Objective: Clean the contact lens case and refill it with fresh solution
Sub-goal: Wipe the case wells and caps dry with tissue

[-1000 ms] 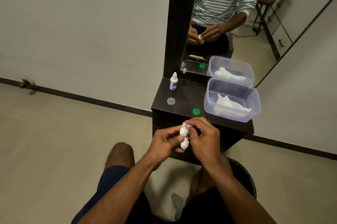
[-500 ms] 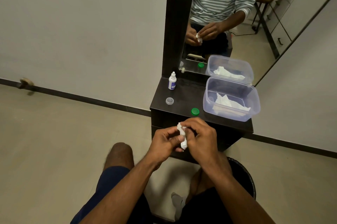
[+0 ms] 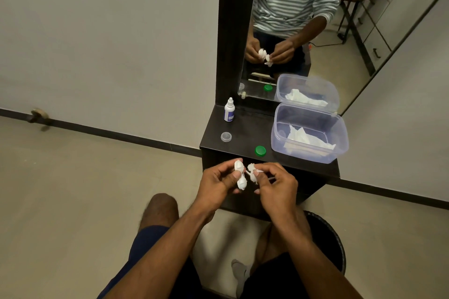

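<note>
We hold the white two-well plastic contact lens case in front of us, below the front edge of the dark wooden dresser shelf. Our left hand grips the case, fingers and thumb curled round it so the two wells stand one above the other. Our right hand pinches a small crumpled wad of white tissue together with what looks like a thin stick or tweezer; the wad sits just beside the case, whether touching it we cannot tell. We judge that we are in the wiping and drying step: both wells are uncapped and the tissue is working at them.

On the shelf lie the round green screw cap near the front edge and the round translucent grey cap further left, well apart from each other. The small white dropper bottle with a blue label stands upright at the back, against the mirror frame. To the right sits the clear rectangular plastic tub with crumpled white tissue inside.

Refilling is not yet begun. For the next move we judge that the right hand must drop the tissue, possibly into the dark round bin by our knee, then reach for the bottle, while the left turns the case so its wells lie level and facing up.
</note>
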